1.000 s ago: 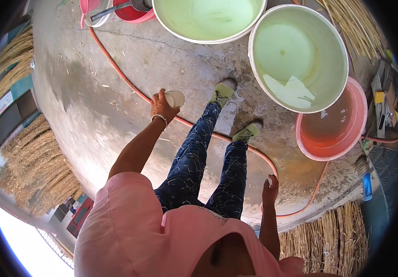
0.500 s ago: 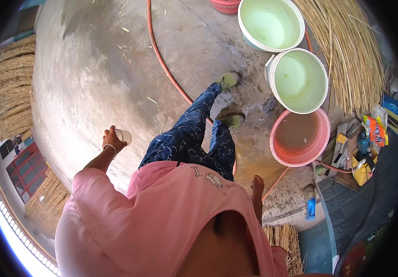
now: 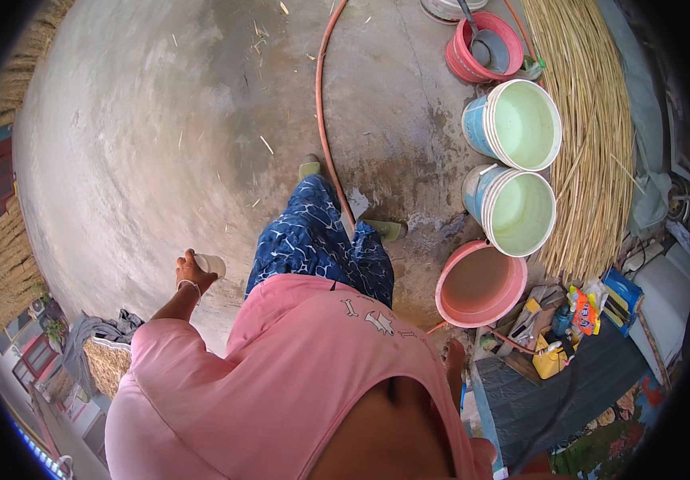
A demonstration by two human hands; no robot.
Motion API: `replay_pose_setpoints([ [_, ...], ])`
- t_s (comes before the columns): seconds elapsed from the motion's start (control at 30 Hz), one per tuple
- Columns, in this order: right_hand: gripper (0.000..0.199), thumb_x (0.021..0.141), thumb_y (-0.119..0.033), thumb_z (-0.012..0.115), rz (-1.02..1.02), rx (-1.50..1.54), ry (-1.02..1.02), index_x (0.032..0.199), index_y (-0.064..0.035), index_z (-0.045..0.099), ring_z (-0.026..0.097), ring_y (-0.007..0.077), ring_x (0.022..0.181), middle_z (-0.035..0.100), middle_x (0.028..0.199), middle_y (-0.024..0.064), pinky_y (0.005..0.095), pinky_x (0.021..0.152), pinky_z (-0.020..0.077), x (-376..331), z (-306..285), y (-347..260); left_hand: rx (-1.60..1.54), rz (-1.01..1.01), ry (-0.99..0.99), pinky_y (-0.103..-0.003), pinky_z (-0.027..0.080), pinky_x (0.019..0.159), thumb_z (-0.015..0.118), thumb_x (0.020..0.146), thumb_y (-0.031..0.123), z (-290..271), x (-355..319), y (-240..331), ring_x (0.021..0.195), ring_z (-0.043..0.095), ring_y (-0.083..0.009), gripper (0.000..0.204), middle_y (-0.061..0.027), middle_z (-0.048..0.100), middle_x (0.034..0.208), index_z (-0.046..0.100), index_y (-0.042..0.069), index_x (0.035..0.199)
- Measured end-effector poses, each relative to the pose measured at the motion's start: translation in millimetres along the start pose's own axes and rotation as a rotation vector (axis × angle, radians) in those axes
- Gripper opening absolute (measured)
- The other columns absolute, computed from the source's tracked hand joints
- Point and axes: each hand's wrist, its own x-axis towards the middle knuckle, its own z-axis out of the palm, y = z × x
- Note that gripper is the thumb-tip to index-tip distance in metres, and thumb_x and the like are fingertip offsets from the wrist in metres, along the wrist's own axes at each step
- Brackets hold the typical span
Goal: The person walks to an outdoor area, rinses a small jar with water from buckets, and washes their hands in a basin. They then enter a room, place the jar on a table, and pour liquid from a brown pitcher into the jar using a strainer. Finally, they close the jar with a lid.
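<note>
Holding, per the head view, a small whitish cylindrical cup (image 3: 212,266) out over the grey concrete floor (image 3: 137,176), well off to my left. My left hand (image 3: 190,270) has its fingers closed round the cup's side, gripping it; can't tell if anything's inside. My right hand (image 3: 454,356) hangs low by my right side, partly hidden by my loose pink cloth shirt (image 3: 305,360); can't tell if those fingers are open or closed, & I see nothing in them.

Step in hand, I'd judge: keeping hold of the cup, well apart from the buckets. Next move prob. calls for steady fingers round it, plus care underfoot, b/c the long orange rubber hose (image 3: 323,104) runs btwn my green shoes (image 3: 310,167).

Containers, all to my right: a round pink plastic basin (image 3: 442,290), nearest my right hand, w/ murky brownish water in it. Beyond it, two round white plastic buckets w/ blue sides, the near one (image 3: 473,190) & the far one (image 3: 476,128); both look pale green inside, prob. clear water, level hard to tell. Past those, a round red plastic tub (image 3: 458,60) w/ a grey metal dipper (image 3: 490,50) in it. Right of the basin, a small yellow plastic container (image 3: 550,365) w/ odds & ends, too small to make out.
</note>
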Motion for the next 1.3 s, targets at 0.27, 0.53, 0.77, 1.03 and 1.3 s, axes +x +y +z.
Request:
replay_pose_setpoints([
  [0.27, 0.022, 0.091, -0.021, 0.052, -0.247, -0.556, -0.150, 0.099, -0.0047, 0.065, 0.062, 0.0217, 0.082, 0.066, 0.091, 0.0093, 0.0335, 0.075, 0.0484, -84, -15, -9, -0.177, 0.054, -0.011, -0.044, 0.045, 0.097, 0.083, 0.057, 0.026, -28, 94, -11, 0.114, 0.049, -0.0401, 0.093, -0.0197, 0.043, 0.126, 0.035, 0.011, 0.135],
  [0.53, 0.023, 0.091, -0.022, 0.052, -0.150, -0.207, -0.159, 0.098, -0.0051, 0.065, 0.063, 0.0213, 0.081, 0.066, 0.089, 0.0095, 0.0333, 0.073, 0.0486, -71, 95, -343, -0.384, -0.251, -0.021, -0.046, 0.044, 0.099, 0.081, 0.059, 0.027, -60, 152, -128, 0.118, 0.047, -0.0401, 0.095, -0.0171, 0.039, 0.131, 0.030, 0.016, 0.139],
  [0.77, 0.023, 0.091, -0.023, 0.053, -0.337, -0.285, -0.198, 0.098, -0.0054, 0.065, 0.063, 0.0209, 0.079, 0.067, 0.086, 0.0097, 0.0331, 0.072, 0.0487, -70, 151, -523, -0.570, -0.417, 0.027, -0.044, 0.045, 0.097, 0.082, 0.060, 0.026, -45, 161, -185, 0.115, 0.050, -0.0391, 0.092, -0.0185, 0.042, 0.126, 0.033, 0.014, 0.137],
  [1.03, 0.024, 0.091, -0.025, 0.053, -0.359, -0.456, -0.213, 0.097, -0.0057, 0.065, 0.063, 0.0205, 0.077, 0.067, 0.084, 0.0099, 0.0329, 0.070, 0.0489, -25, 176, -577, -0.711, -0.539, 0.018, -0.043, 0.045, 0.098, 0.085, 0.057, 0.026, -48, 165, -156, 0.113, 0.051, -0.0384, 0.093, -0.0208, 0.043, 0.125, 0.035, 0.012, 0.135],
  [1.3, 0.024, 0.091, -0.026, 0.054, -0.617, -0.741, -0.198, 0.097, -0.0061, 0.065, 0.064, 0.0201, 0.076, 0.067, 0.082, 0.0101, 0.0327, 0.068, 0.0490, 49, 225, -662, -0.764, -0.613, -0.068, -0.044, 0.044, 0.098, 0.087, 0.054, 0.027, -116, 188, -119, 0.116, 0.050, -0.0378, 0.099, -0.0198, 0.043, 0.126, 0.033, 0.010, 0.136],
])
